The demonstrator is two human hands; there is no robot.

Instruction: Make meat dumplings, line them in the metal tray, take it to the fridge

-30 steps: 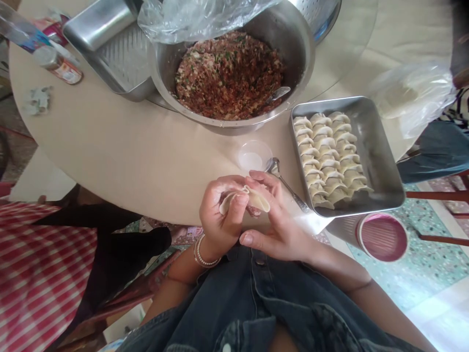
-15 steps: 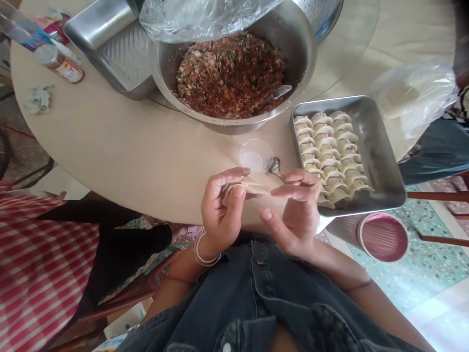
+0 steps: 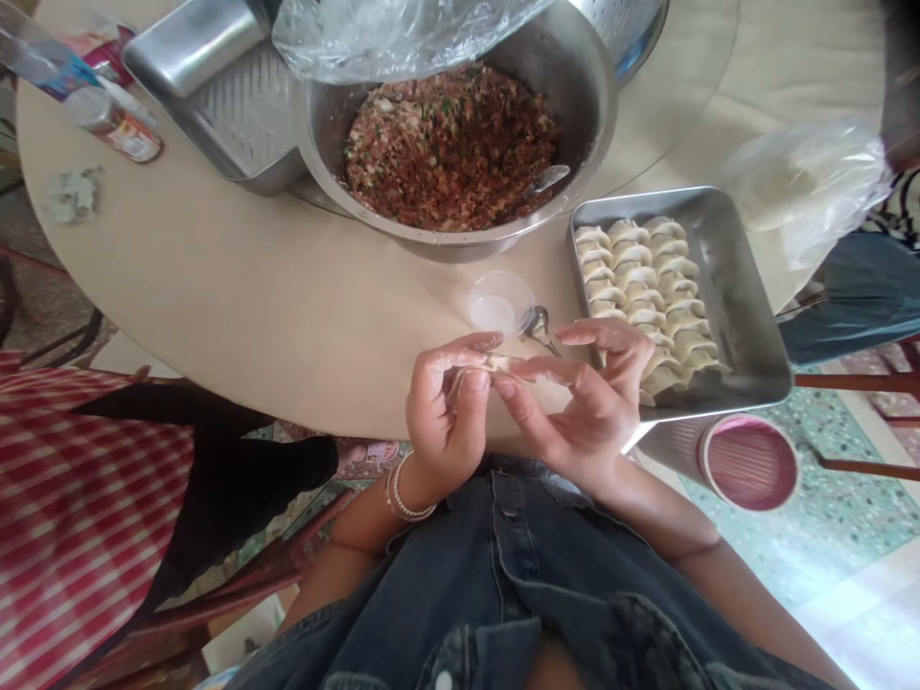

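Observation:
Between my two hands, just above the table's near edge, is a dumpling [image 3: 495, 362], mostly hidden by my fingers. My left hand [image 3: 447, 412] is closed round it, thumb on the near side. The thumb and index finger of my right hand [image 3: 582, 402] pinch its right end; the other fingers are raised. Beyond my hands are a small clear plastic dish [image 3: 501, 302] and a metal spoon [image 3: 540, 329]. To the right, a metal tray [image 3: 747, 326] holds rows of folded dumplings [image 3: 651, 297]. A large metal bowl [image 3: 460, 251] contains minced filling [image 3: 446, 153].
A clear plastic bag [image 3: 402, 38] covers the bowl's far rim. Metal trays [image 3: 237, 125], a jar [image 3: 115, 125] and crumpled paper [image 3: 74, 195] lie at left. Another bag [image 3: 805, 192] sits at far right. A pink bin [image 3: 751, 462] stands below; a person in checked cloth [image 3: 93, 517] is at left.
My right thumb has come up to meet the index finger at the dumpling's right end. Both hands have shifted slightly right, and less of the dough shows.

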